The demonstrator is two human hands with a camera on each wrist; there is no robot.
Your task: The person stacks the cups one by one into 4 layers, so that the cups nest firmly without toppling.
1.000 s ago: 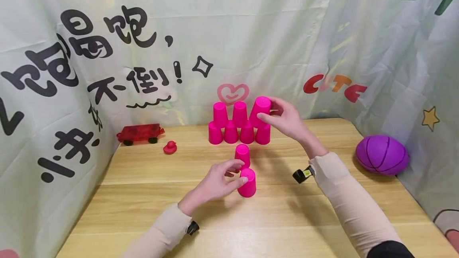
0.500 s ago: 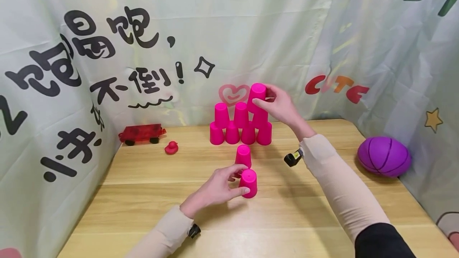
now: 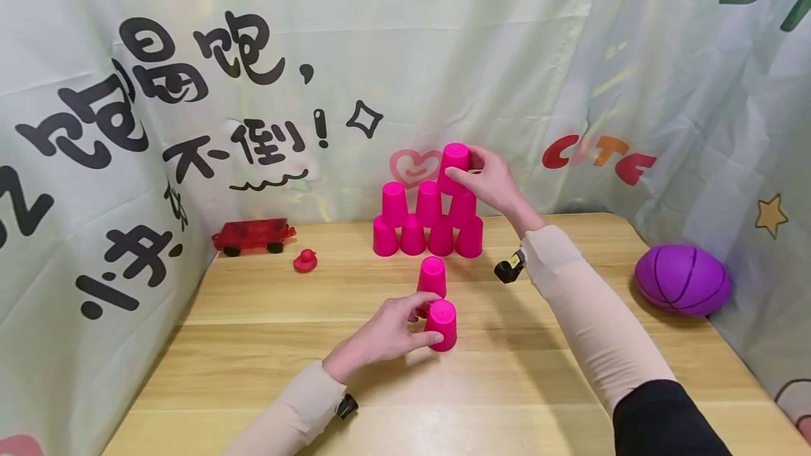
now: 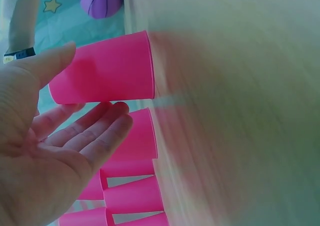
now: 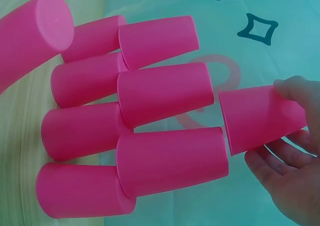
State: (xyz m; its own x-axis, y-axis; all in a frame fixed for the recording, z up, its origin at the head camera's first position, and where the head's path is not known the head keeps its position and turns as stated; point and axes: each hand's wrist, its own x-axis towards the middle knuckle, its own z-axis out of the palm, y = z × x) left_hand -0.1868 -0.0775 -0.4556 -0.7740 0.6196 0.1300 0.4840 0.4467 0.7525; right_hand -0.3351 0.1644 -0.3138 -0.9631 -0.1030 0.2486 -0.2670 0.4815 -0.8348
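A wall of upside-down pink cups stands near the back of the table, with a lower row [image 3: 413,236] of several cups and three cups above it [image 3: 394,204]. Over the second row, toward its right side, my right hand [image 3: 495,178] holds another pink cup [image 3: 455,167] between thumb and fingers. In the right wrist view, the rim of this held cup [image 5: 260,118] sits close beside the second-row tops, a thin gap showing. Nearer me, my left hand [image 3: 383,333] has its thumb and fingers around the front cup [image 3: 442,326]. One more cup [image 3: 432,276] stands just behind that one.
A red toy wagon [image 3: 253,236] and a small red duck [image 3: 305,260] are at the back left of the wooden table [image 3: 253,343]. A purple ball [image 3: 683,280] lies at the right edge. Printed cloth [image 3: 494,55] hangs close behind and along the sides.
My right hand left a cup at the right end of the second row, rose, and moved slightly left holding another cup. My left hand stays at the front cup, its thumb lower on the side.
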